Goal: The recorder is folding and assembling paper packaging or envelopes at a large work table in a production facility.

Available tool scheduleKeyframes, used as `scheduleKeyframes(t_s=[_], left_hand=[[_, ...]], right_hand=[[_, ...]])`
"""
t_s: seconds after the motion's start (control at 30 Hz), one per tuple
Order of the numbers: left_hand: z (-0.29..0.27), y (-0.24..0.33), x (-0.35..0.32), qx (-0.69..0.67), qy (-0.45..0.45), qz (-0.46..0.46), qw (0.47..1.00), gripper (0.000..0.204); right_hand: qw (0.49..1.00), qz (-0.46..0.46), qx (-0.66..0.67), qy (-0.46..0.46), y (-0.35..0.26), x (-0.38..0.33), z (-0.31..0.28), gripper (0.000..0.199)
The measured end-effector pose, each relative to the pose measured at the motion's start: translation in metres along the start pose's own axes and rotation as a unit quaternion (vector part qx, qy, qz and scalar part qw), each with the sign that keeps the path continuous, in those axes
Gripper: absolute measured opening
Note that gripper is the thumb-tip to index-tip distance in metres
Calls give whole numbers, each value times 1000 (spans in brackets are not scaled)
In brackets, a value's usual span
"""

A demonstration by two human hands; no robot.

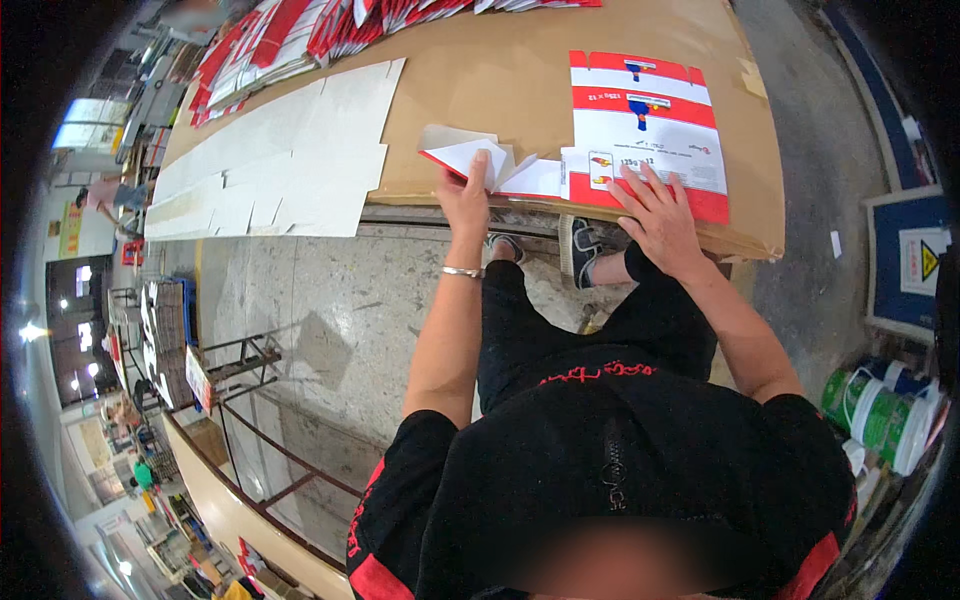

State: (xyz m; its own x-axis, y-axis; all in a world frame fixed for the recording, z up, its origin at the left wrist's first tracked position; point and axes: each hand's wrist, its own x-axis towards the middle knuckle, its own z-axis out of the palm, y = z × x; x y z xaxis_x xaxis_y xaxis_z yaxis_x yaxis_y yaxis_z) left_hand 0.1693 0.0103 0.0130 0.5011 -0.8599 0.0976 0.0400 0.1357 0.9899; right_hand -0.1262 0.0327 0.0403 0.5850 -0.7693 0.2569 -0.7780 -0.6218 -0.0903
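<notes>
A flat printed carton blank (pixel 648 135), red and white with blue figures, lies at the right of the table. My right hand (pixel 660 222) rests on its near edge, fingers spread and palm down. To the left, my left hand (pixel 466 195) closes on a bent cardboard flap (pixel 462 155), white with a red edge, thumb on top. Loose white folds stand up beside that thumb. A white strip runs from there to the printed blank; whether it is all one piece I cannot tell.
The brown cardboard-covered table (pixel 500 70) bears overlapping plain white card sheets (pixel 290 150) at the left and a heap of folded red and white cartons (pixel 330 35) at the back. A metal frame (pixel 250 365) stands at the left, green and white buckets (pixel 875 415) at the right.
</notes>
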Motion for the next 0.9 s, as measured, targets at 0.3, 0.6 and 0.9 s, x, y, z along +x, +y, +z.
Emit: scheduleKeyframes(t_s=[0.3,0.6,0.9], left_hand=[[4,11,-14,334,-269,284,857,60],[20,16,-31,519,-325,329,719,61],[26,18,-36,612,-311,304,661,54]], right_hand=[[998,-54,-40,5,17,10,-11,58],[998,-44,-48,4,11,9,-4,56],[996,-54,-75,3,11,0,8,53]])
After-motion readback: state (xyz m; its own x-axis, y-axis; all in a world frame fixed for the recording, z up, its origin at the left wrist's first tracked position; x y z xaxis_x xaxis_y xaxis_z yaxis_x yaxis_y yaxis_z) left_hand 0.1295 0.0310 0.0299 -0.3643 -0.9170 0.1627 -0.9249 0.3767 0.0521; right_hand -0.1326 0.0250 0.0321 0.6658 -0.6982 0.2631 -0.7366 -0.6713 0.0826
